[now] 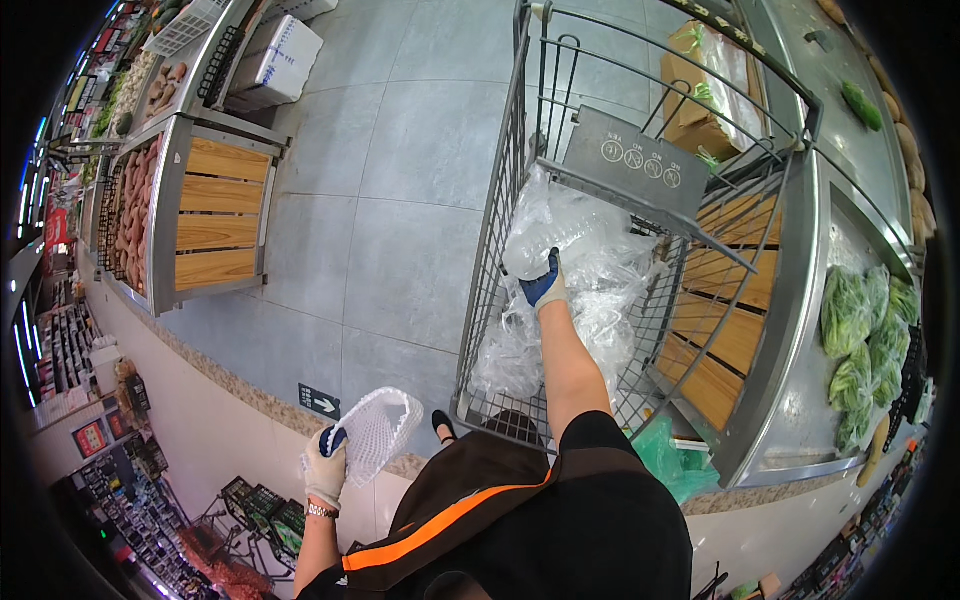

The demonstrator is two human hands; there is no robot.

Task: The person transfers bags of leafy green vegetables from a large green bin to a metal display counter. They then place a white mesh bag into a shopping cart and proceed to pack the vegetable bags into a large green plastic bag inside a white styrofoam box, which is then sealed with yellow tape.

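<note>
My left hand [328, 461], in a white work glove with blue-coated fingers, grips a white foam mesh sleeve [379, 431] out to the left of my body. In a matching glove, my right hand [546, 285] reaches into a grey wire shopping cart [469, 330]. It lies against a clear ribbed plastic piece [551, 236] on the heap there, thumb spread; its other fingers are partly hidden, so a firm hold cannot be told. Crumpled clear plastic packaging [607, 300] fills much of the basket under and around this hand.
A metal produce counter [799, 337] with bagged leafy greens [855, 330] stands right of the cart. An open cardboard box [679, 105] sits beyond the cart's seat panel. Left across the tiled floor [420, 142] is a wood-slatted stand [217, 214] of sweet potatoes. A green plastic bag [667, 457] lies near the cart.
</note>
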